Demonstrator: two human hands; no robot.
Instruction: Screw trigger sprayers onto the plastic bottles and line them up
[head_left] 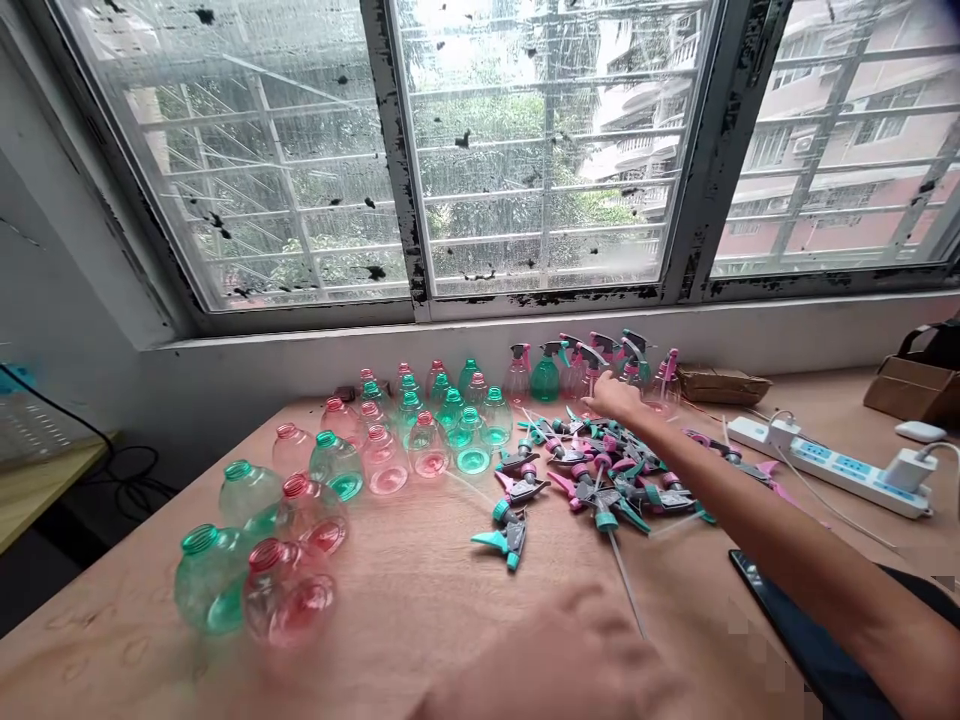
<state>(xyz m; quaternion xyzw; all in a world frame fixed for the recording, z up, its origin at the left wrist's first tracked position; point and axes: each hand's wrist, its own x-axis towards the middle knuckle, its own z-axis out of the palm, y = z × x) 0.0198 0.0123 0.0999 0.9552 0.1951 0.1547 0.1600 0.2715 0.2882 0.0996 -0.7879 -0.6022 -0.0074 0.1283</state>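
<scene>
My right hand (pixel 616 398) reaches to the back of the table, its fingers closed at a spray bottle (pixel 592 366) with a dark sprayer head. Part of that bottle is hidden behind the hand. Fitted bottles stand around it, among them a green spray bottle (pixel 545 378) and a clear one with a pink trigger (pixel 664 385). Below my right forearm lies a heap of loose trigger sprayers (pixel 611 465) in grey, pink and teal, some with thin tubes. Motion smears my left hand (pixel 555 655) at the near edge, over bare wood.
Open-necked green and pink bottles, such as a near pink bottle (pixel 289 595), fill the left side. One loose sprayer (pixel 510 538) lies at centre. To the right are a power strip (pixel 832 465) with cables, a dark phone-like slab (pixel 802 630) and a brown package (pixel 724 385). Windows rise behind.
</scene>
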